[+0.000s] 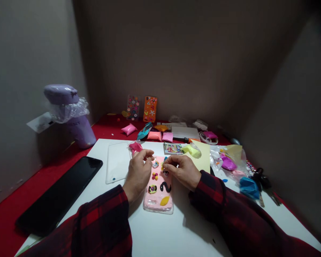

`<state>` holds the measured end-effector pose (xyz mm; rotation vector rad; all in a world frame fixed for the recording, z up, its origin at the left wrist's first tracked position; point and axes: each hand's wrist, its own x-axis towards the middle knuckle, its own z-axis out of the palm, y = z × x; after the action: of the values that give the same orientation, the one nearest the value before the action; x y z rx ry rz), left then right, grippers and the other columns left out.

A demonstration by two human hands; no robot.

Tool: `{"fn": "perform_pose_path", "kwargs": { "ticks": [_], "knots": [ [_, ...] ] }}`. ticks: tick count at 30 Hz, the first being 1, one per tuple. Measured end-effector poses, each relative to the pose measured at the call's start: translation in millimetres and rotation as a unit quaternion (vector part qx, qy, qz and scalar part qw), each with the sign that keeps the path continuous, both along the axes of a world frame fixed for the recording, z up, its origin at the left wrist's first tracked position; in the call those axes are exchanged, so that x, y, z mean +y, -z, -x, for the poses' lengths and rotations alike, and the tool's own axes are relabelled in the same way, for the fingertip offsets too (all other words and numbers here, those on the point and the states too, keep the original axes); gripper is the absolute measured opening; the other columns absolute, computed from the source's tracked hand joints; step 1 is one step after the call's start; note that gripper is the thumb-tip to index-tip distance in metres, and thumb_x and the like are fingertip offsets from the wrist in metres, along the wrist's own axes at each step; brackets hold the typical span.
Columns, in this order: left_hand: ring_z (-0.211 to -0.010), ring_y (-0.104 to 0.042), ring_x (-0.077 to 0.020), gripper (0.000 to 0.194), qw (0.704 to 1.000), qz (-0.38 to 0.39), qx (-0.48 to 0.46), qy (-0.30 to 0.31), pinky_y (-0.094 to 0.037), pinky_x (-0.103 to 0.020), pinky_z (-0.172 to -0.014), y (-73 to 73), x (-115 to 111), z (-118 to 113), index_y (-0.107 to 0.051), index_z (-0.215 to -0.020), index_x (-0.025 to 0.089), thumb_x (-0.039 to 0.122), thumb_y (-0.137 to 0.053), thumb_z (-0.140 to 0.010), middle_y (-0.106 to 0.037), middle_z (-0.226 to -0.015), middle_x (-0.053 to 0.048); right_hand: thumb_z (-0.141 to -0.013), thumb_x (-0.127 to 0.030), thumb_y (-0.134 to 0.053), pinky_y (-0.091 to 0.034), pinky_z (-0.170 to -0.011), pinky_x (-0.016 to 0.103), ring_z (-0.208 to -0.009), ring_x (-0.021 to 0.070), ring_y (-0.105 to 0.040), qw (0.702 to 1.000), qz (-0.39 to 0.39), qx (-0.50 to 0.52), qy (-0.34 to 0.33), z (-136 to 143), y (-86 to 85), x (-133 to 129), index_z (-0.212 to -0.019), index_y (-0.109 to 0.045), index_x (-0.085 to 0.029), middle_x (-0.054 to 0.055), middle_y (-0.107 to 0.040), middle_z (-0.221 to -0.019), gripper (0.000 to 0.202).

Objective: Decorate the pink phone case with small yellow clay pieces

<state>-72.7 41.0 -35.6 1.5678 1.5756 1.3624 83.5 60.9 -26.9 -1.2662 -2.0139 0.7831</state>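
A phone case (pixel 155 205) covered in pale pink clay lies on the white board (pixel 152 235) in front of me. Its decorations include a black curved clay piece (pixel 165 187), a yellow leaf (pixel 164 201), a pink-and-yellow flower (pixel 155 176) and a round flower-like piece (pixel 152 189). My left hand (pixel 139 168) is at the case's upper left edge, thumb and forefinger apart, holding nothing visible. Over the upper right part, my right hand (pixel 184 170) pinches thumb and forefinger together beside small decorations; whatever is between the fingertips is too small to make out.
Left of the case are a clear case (pixel 116 166) and a large black phone (pixel 61 196). A purple bottle (pixel 81 132) stands farther left. Clay packets (pixel 154 136) and an orange decorated case (pixel 150 109) are behind. Scissors (pixel 264 182) and blue clay (pixel 248 188) lie right.
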Motion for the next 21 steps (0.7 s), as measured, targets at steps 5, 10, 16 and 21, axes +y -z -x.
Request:
{"fn": "perform_pose_path", "kwargs": {
  "ticks": [5, 10, 16, 21],
  "knots": [
    [-0.079, -0.058, -0.0169, 0.018, 1.000, -0.008, 0.008, 0.007, -0.044, -0.030, -0.071, 2.0, -1, 2, -0.059, -0.087, 0.017, 0.014, -0.047, -0.075, -0.063, -0.085, -0.005, -0.072, -0.019, -0.055, -0.040, -0.055, 0.023, -0.058, 0.0132, -0.056, 1.000, -0.014, -0.018, 0.009, 4, 8.1, -1, -0.067, -0.065, -0.018, 0.001, -0.065, -0.063, 0.011],
    [-0.078, -0.058, -0.0165, 0.019, 1.000, -0.010, 0.008, 0.008, -0.044, -0.030, -0.071, 2.9, -1, 2, -0.059, -0.088, 0.018, 0.013, -0.045, -0.076, -0.063, -0.085, -0.005, -0.072, -0.019, -0.054, -0.040, -0.054, 0.023, -0.059, 0.0143, -0.057, 0.999, -0.012, -0.035, 0.016, 6, 10.5, -3, -0.068, -0.066, -0.020, 0.000, -0.065, -0.063, 0.012],
    [-0.077, -0.058, -0.0166, 0.019, 1.000, -0.008, 0.013, 0.003, -0.044, -0.029, -0.069, 2.7, 1, 2, -0.059, -0.089, 0.018, 0.013, -0.045, -0.076, -0.063, -0.083, -0.005, -0.072, -0.021, -0.053, -0.040, -0.054, 0.023, -0.059, 0.0143, -0.056, 0.998, -0.019, -0.041, 0.037, 8, 11.6, -4, -0.068, -0.065, -0.020, 0.000, -0.064, -0.062, 0.013],
    [-0.078, -0.058, -0.0173, 0.020, 1.000, -0.009, 0.022, -0.001, -0.043, -0.031, -0.071, 3.7, 0, 2, -0.060, -0.088, 0.018, 0.014, -0.045, -0.076, -0.063, -0.083, -0.005, -0.072, -0.023, -0.053, -0.040, -0.052, 0.023, -0.058, 0.0143, -0.056, 0.998, -0.026, -0.042, 0.049, 10, 14.1, -6, -0.067, -0.064, -0.020, 0.000, -0.063, -0.062, 0.013]
  ]
}}
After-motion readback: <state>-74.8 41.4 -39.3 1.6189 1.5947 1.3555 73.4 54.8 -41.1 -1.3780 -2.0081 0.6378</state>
